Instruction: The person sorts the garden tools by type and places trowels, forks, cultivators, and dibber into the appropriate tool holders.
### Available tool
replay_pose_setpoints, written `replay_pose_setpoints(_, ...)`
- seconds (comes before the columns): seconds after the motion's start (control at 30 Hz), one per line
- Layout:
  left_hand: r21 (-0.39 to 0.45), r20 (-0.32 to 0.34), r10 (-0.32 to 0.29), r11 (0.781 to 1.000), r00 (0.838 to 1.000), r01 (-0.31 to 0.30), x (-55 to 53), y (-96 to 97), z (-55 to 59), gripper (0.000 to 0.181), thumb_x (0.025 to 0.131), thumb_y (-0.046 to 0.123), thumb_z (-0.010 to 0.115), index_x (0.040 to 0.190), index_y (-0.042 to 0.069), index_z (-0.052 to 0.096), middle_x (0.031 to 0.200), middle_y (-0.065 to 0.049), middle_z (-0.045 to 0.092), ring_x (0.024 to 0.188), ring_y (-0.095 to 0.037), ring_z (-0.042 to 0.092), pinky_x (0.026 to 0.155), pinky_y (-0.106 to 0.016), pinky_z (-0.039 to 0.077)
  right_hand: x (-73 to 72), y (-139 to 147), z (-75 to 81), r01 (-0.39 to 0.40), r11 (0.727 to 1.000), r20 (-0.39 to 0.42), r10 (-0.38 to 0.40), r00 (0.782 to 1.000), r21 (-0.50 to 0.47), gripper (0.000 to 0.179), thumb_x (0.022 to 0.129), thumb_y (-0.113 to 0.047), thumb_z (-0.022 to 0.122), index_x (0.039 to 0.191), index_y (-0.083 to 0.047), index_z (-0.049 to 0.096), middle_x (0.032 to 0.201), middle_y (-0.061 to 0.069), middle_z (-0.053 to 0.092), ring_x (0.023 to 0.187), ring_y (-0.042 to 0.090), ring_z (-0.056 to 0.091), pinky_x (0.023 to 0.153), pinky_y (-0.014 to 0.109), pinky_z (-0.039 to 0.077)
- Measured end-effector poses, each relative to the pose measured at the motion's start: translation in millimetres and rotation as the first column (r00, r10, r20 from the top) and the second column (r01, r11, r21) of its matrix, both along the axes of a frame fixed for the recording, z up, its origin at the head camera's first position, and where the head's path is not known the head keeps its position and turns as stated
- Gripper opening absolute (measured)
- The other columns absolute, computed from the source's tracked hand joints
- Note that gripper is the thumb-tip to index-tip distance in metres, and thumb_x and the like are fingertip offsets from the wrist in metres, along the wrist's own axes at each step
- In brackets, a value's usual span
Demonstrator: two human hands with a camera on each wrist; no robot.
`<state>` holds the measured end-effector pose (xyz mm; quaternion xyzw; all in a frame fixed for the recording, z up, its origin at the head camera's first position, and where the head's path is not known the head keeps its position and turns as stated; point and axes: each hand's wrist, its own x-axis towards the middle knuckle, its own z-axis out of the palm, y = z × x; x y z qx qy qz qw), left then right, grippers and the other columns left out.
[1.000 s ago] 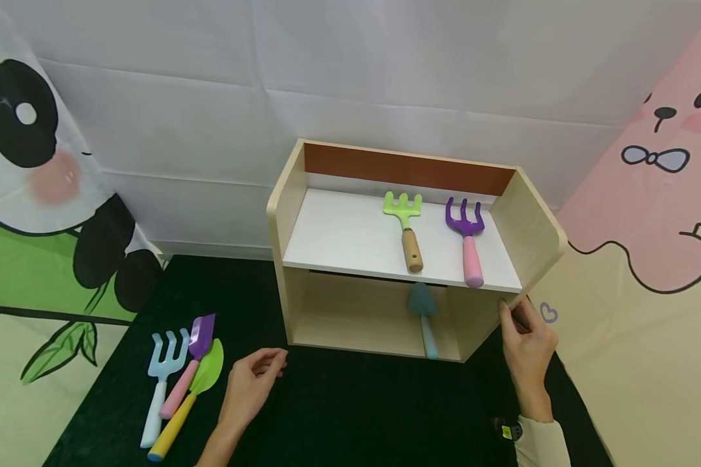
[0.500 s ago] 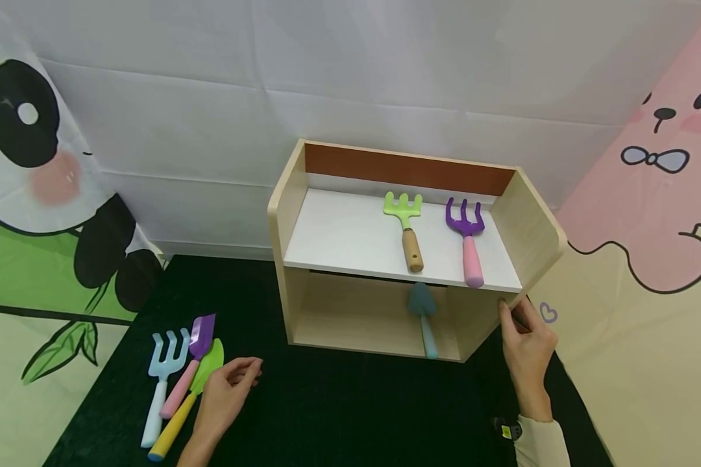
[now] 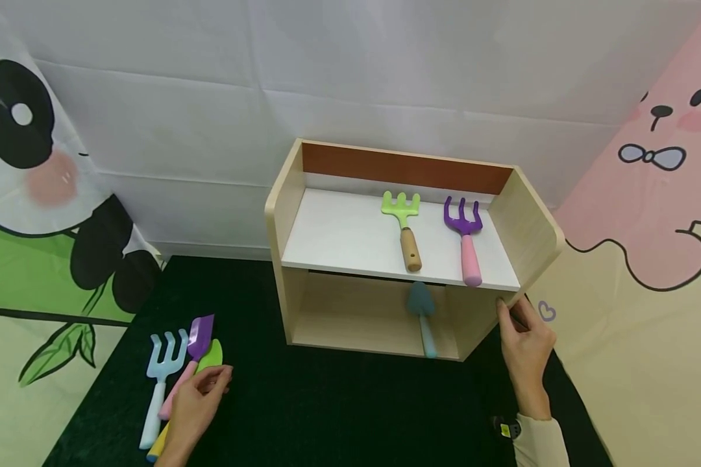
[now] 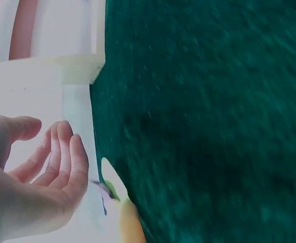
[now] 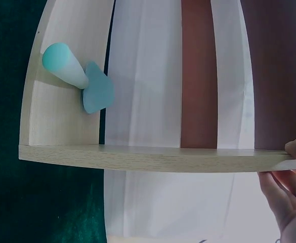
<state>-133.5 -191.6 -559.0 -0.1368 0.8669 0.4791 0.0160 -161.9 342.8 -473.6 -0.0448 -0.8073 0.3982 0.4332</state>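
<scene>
My left hand (image 3: 194,410) hovers over or at a trowel with a green blade (image 3: 213,355) and yellow handle, covering its middle. Loosely bent fingers with nothing between them show in the left wrist view. Beside that trowel lie a purple trowel (image 3: 201,337) with a pink handle and a light blue hand fork (image 3: 162,371). At the other side, my right hand (image 3: 527,353) pinches the edge of the wooden shelf's right side panel (image 3: 531,227), between thumb and fingers in the right wrist view.
On the white upper board lie a green hand fork (image 3: 409,240) with a wooden handle and a purple hand fork (image 3: 469,253) with a pink handle. A blue trowel (image 3: 422,299) lies in the lower compartment. Dark green cloth (image 3: 339,408) covers the table.
My left hand has moved left and slightly down, from near the shelf's lower left corner to the green trowel. My right hand keeps its hold on the side panel.
</scene>
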Motion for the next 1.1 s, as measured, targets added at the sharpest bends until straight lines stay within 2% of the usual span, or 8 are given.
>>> replay_pose_setpoints(0.1, -0.05, -0.007, 0.046, 0.998, 0.999, -0.046, 0.0, -9.8, -2.9, 0.036, 0.105, 0.027, 0.061, 0.124, -0.003, 0.067, 0.107, -0.018, 0.073, 0.088, -0.023, 0.07, 0.065, -0.019, 0.052, -0.4, -1, 0.7, 0.0, 1.0, -0.002, 0.0, 1.0, -0.004, 0.034, 0.092, -0.002, 0.074, 0.126, -0.004, 0.073, 0.107, 0.021, 0.075, 0.09, -0.02, 0.06, 0.073, 0.004, 0.048)
replay_pose_setpoints(0.3, -0.126, -0.008, 0.139, 0.982, 0.99, -0.139, 2.7, -28.5, -8.4, 0.038, 0.105, 0.029, 0.061, 0.124, -0.003, 0.067, 0.113, -0.023, 0.071, 0.097, -0.032, 0.068, 0.066, -0.019, 0.047, -1.7, -3, 2.2, -0.021, 0.999, -0.009, 0.021, 1.0, -0.026, 0.033, 0.091, 0.0, 0.075, 0.123, -0.002, 0.074, 0.106, 0.022, 0.075, 0.09, -0.018, 0.062, 0.073, 0.005, 0.049)
replay_pose_setpoints(0.5, -0.143, 0.021, 0.201, 0.97, 0.979, -0.196, 3.6, -39.7, -11.4, 0.039, 0.104, 0.028, 0.061, 0.128, -0.003, 0.064, 0.114, -0.025, 0.067, 0.098, -0.034, 0.065, 0.065, -0.023, 0.047, 4.7, -9, 14.1, -0.028, 0.996, 0.054, 0.032, 0.998, -0.08, 0.033, 0.09, 0.004, 0.075, 0.123, 0.002, 0.073, 0.105, 0.021, 0.075, 0.088, -0.018, 0.061, 0.074, 0.004, 0.049)
replay_pose_setpoints(0.57, -0.153, 0.01, 0.215, 0.965, 0.977, -0.211, 3.6, -41.2, -11.7, 0.038, 0.104, 0.027, 0.061, 0.127, -0.003, 0.065, 0.112, -0.024, 0.068, 0.096, -0.033, 0.065, 0.064, -0.023, 0.046, 7.3, -10, 18.9, -0.024, 0.992, 0.09, 0.035, 0.995, -0.121, 0.032, 0.091, 0.004, 0.074, 0.123, 0.003, 0.072, 0.103, 0.009, 0.075, 0.088, -0.016, 0.062, 0.076, 0.005, 0.049)
replay_pose_setpoints(0.7, -0.204, -0.058, 0.229, 0.95, 0.972, -0.236, 5.4, -46.0, -13.2, 0.034, 0.102, 0.027, 0.064, 0.12, -0.002, 0.069, 0.104, -0.02, 0.071, 0.088, -0.029, 0.066, 0.06, -0.018, 0.043, 6.4, -2, 16.8, -0.025, 0.981, 0.16, 0.056, 0.986, -0.19, 0.031, 0.093, -0.006, 0.075, 0.124, -0.002, 0.073, 0.1, -0.017, 0.069, 0.09, -0.01, 0.064, 0.078, 0.006, 0.05)
replay_pose_setpoints(0.8, -0.232, -0.072, 0.221, 0.945, 0.973, -0.232, 6.2, -51.1, -13.8, 0.036, 0.102, 0.028, 0.065, 0.118, -0.004, 0.069, 0.102, -0.022, 0.071, 0.088, -0.03, 0.066, 0.065, -0.024, 0.047, 4.8, 6, 12.9, -0.018, 0.977, 0.23, 0.068, 0.971, -0.212, 0.034, 0.095, -0.017, 0.076, 0.128, -0.009, 0.072, 0.105, -0.017, 0.07, 0.096, -0.007, 0.064, 0.082, 0.007, 0.05)
replay_pose_setpoints(0.97, -0.249, -0.035, 0.19, 0.949, 0.981, -0.193, 6.6, -58.0, -14.9, 0.036, 0.102, 0.023, 0.066, 0.122, -0.007, 0.065, 0.111, -0.029, 0.067, 0.097, -0.039, 0.063, 0.081, -0.053, 0.048, 6.9, 12, 19.1, -0.014, 0.974, 0.378, 0.101, 0.92, -0.225, 0.043, 0.098, -0.03, 0.073, 0.137, -0.014, 0.066, 0.12, -0.005, 0.068, 0.106, -0.003, 0.06, 0.091, 0.014, 0.048)
replay_pose_setpoints(1.1, -0.256, -0.019, 0.172, 0.951, 0.985, -0.171, 7.5, -61.8, -15.2, 0.034, 0.098, 0.013, 0.069, 0.123, -0.009, 0.062, 0.114, -0.033, 0.065, 0.099, -0.042, 0.062, 0.084, -0.057, 0.049, 9.9, 21, 21.9, -0.084, 0.975, 0.434, 0.168, 0.885, -0.205, 0.05, 0.099, -0.032, 0.07, 0.145, -0.015, 0.059, 0.13, -0.005, 0.064, 0.112, -0.002, 0.057, 0.099, 0.021, 0.049)
